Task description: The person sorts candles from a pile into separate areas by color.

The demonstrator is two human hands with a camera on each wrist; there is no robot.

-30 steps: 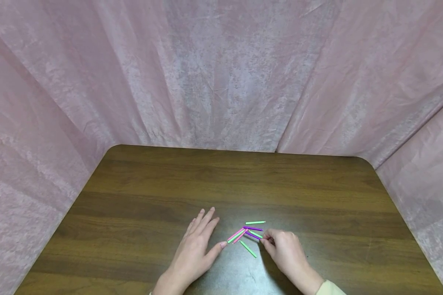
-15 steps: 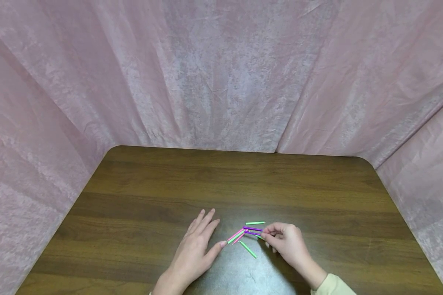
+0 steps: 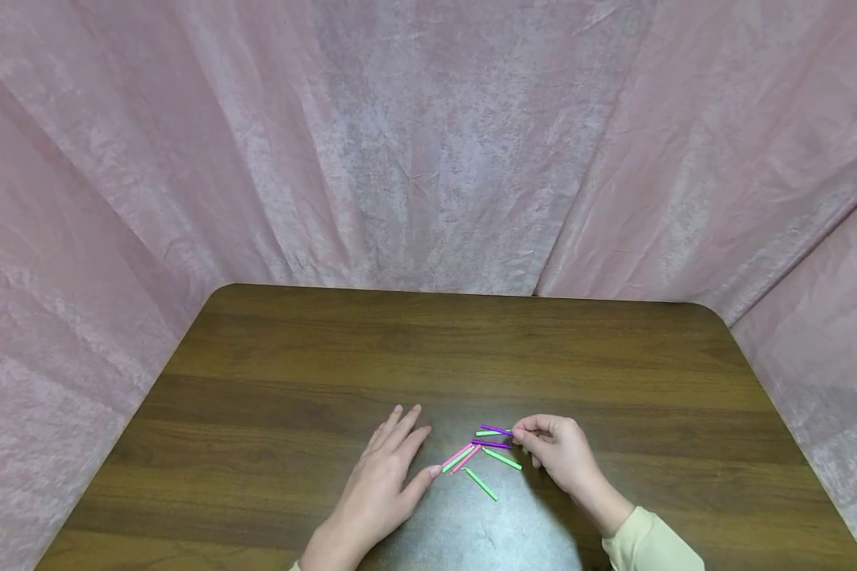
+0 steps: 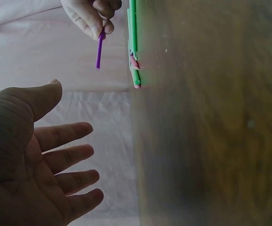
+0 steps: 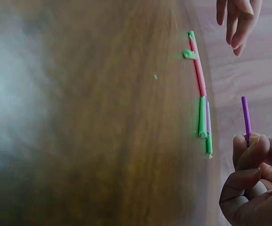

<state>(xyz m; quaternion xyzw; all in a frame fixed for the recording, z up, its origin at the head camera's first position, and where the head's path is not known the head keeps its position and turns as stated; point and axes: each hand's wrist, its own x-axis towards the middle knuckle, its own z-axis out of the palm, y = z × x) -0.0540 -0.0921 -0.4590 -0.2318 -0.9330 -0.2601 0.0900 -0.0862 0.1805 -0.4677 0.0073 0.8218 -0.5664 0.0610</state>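
A small heap of short green, pink and purple sticks (image 3: 480, 458) lies on the brown wooden table (image 3: 328, 357) near its front edge. My right hand (image 3: 553, 452) pinches one purple stick (image 3: 496, 430) by its end and holds it lifted above the heap; the same purple stick (image 5: 245, 117) shows raised off the table in the right wrist view, and the purple stick (image 4: 99, 49) in the left wrist view. My left hand (image 3: 386, 480) rests flat on the table left of the heap, fingers spread, holding nothing.
Pink cloth (image 3: 428, 143) hangs as a curtain behind and on both sides of the table. The table's back edge has rounded corners. A pale sleeve (image 3: 650, 543) covers my right forearm.
My right hand has pinched a purple stick out of the heap and lifted it up and away. The green stick beneath lies uncovered. My left hand has stayed in place.
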